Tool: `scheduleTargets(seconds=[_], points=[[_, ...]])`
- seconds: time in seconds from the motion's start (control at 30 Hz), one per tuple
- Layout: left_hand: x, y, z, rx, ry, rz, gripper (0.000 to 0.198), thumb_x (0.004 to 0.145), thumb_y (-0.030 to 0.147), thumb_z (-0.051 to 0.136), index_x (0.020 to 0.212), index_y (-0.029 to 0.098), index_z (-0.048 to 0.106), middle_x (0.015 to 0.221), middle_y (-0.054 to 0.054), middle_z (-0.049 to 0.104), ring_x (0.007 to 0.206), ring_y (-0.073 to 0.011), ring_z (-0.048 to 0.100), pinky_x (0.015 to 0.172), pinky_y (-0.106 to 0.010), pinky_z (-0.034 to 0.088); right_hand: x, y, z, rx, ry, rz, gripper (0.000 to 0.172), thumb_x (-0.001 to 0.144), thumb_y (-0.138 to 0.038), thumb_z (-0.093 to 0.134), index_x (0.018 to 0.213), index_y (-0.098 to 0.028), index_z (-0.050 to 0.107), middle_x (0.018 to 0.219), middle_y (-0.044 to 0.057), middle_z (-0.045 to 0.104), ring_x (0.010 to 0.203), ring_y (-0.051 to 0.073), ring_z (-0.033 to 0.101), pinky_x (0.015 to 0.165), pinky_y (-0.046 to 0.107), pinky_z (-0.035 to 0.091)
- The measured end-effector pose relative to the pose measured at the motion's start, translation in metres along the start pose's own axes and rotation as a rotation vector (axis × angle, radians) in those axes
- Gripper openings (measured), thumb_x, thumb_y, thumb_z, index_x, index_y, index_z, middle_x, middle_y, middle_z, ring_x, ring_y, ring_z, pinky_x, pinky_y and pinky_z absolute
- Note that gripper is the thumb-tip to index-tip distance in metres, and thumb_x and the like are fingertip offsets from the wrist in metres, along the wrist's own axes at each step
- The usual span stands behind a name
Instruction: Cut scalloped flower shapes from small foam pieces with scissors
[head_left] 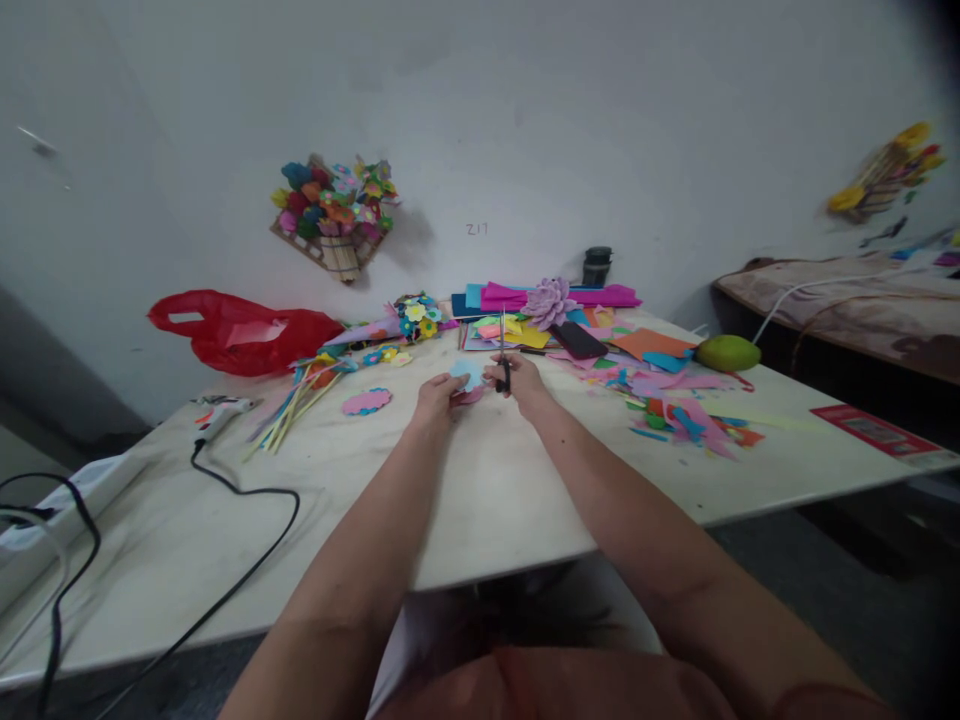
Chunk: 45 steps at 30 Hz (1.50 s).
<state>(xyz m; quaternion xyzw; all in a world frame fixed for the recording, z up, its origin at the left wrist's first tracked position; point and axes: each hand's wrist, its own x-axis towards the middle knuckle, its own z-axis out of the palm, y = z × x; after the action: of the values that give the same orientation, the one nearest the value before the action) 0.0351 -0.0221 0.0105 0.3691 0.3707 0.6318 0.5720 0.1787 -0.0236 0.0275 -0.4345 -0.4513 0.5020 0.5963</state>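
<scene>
My left hand (435,393) pinches a light blue paper cutout (468,373) with a pink piece under it, held just above the table (480,500). My right hand (519,378) is closed round the black handles of a pair of scissors (503,362), whose blades point up and away beside the blue paper. A pink scalloped paper shape (367,402) lies on the table to the left of my hands.
Coloured paper sheets and scraps (660,400) cover the far right of the table, with a green fruit (727,353). A red plastic bag (240,330), paper flowers on sticks (315,385), and a glue gun (221,412) with its black cable lie left.
</scene>
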Motion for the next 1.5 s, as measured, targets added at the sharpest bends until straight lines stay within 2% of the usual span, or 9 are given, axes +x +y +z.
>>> scheduleTargets(seconds=[0.17, 0.3, 0.5, 0.8, 0.9, 1.0, 1.13, 1.33, 1.5], points=[[0.000, -0.001, -0.002, 0.064, -0.085, -0.037, 0.022, 0.052, 0.013, 0.080, 0.064, 0.012, 0.063, 0.065, -0.006, 0.066, 0.057, -0.0154, 0.063, 0.060, -0.029, 0.054, -0.002, -0.003, 0.001, 0.001, -0.005, -0.004, 0.032, 0.064, -0.019, 0.075, 0.089, -0.017, 0.055, 0.054, -0.005, 0.056, 0.045, 0.009, 0.056, 0.034, 0.016, 0.024], [0.002, -0.004, -0.004, 0.136, -0.160, -0.041, 0.023, 0.050, 0.018, 0.082, 0.065, 0.012, 0.066, 0.067, -0.008, 0.068, 0.060, -0.0162, 0.064, 0.061, -0.028, 0.053, -0.003, -0.003, 0.002, -0.003, -0.027, -0.004, 0.035, 0.060, -0.019, 0.075, 0.089, -0.017, 0.056, 0.055, -0.007, 0.054, 0.045, 0.008, 0.054, 0.038, 0.017, 0.030], [0.002, -0.003, -0.006, 0.129, -0.177, -0.050, 0.022, 0.050, 0.018, 0.081, 0.066, 0.011, 0.068, 0.068, -0.010, 0.069, 0.059, -0.0159, 0.064, 0.059, -0.026, 0.052, -0.005, -0.005, 0.002, 0.004, -0.041, 0.000, 0.033, 0.059, -0.018, 0.072, 0.086, -0.017, 0.055, 0.054, -0.008, 0.052, 0.044, 0.007, 0.052, 0.043, 0.017, 0.037], [0.001, -0.002, -0.005, 0.051, -0.137, -0.069, 0.019, 0.056, 0.009, 0.078, 0.071, 0.010, 0.066, 0.073, -0.009, 0.068, 0.061, -0.0157, 0.065, 0.060, -0.027, 0.056, -0.005, -0.005, 0.004, -0.073, -0.009, 0.031, 0.032, 0.062, -0.010, 0.070, 0.090, -0.016, 0.055, 0.051, -0.006, 0.054, 0.045, 0.010, 0.054, 0.041, 0.018, 0.034], [0.002, -0.001, -0.006, 0.009, -0.081, -0.037, 0.022, 0.056, 0.012, 0.080, 0.069, 0.011, 0.063, 0.067, -0.006, 0.066, 0.057, -0.0143, 0.063, 0.058, -0.027, 0.056, 0.001, 0.001, 0.000, -0.258, 0.037, 0.053, 0.033, 0.061, -0.017, 0.076, 0.089, -0.016, 0.057, 0.055, -0.002, 0.058, 0.048, 0.013, 0.057, 0.043, 0.021, 0.038], [0.003, 0.001, -0.007, 0.003, 0.001, 0.029, 0.023, 0.057, 0.016, 0.082, 0.065, 0.012, 0.061, 0.061, -0.003, 0.063, 0.052, -0.0108, 0.059, 0.053, -0.023, 0.052, 0.004, 0.004, -0.006, -0.647, 0.054, -0.033, 0.028, 0.062, -0.030, 0.077, 0.084, -0.018, 0.065, 0.062, 0.003, 0.064, 0.061, 0.017, 0.063, 0.052, 0.024, 0.042], [0.005, 0.005, -0.008, -0.002, 0.088, 0.080, 0.026, 0.055, 0.021, 0.083, 0.063, 0.012, 0.060, 0.058, 0.000, 0.060, 0.049, -0.0079, 0.056, 0.054, -0.020, 0.050, 0.001, 0.004, -0.009, -1.064, 0.059, -0.144, 0.032, 0.067, -0.043, 0.072, 0.091, -0.021, 0.072, 0.084, 0.007, 0.072, 0.085, 0.022, 0.065, 0.066, 0.026, 0.044], [0.006, 0.004, -0.010, 0.014, 0.097, 0.077, 0.031, 0.054, 0.025, 0.084, 0.056, 0.012, 0.056, 0.052, 0.001, 0.056, 0.045, -0.0076, 0.052, 0.048, -0.021, 0.048, -0.005, 0.006, -0.005, -1.300, -0.031, -0.174, 0.040, 0.076, -0.042, 0.062, 0.111, -0.021, 0.069, 0.102, 0.010, 0.071, 0.096, 0.024, 0.064, 0.072, 0.027, 0.044], [0.004, 0.003, -0.007, 0.069, 0.037, 0.058, 0.035, 0.051, 0.031, 0.085, 0.057, 0.012, 0.056, 0.054, -0.001, 0.058, 0.046, -0.0104, 0.054, 0.048, -0.025, 0.049, -0.008, 0.003, -0.004, -1.373, -0.077, -0.199, 0.035, 0.078, -0.040, 0.060, 0.105, -0.020, 0.071, 0.100, 0.011, 0.071, 0.092, 0.024, 0.065, 0.070, 0.028, 0.044]])
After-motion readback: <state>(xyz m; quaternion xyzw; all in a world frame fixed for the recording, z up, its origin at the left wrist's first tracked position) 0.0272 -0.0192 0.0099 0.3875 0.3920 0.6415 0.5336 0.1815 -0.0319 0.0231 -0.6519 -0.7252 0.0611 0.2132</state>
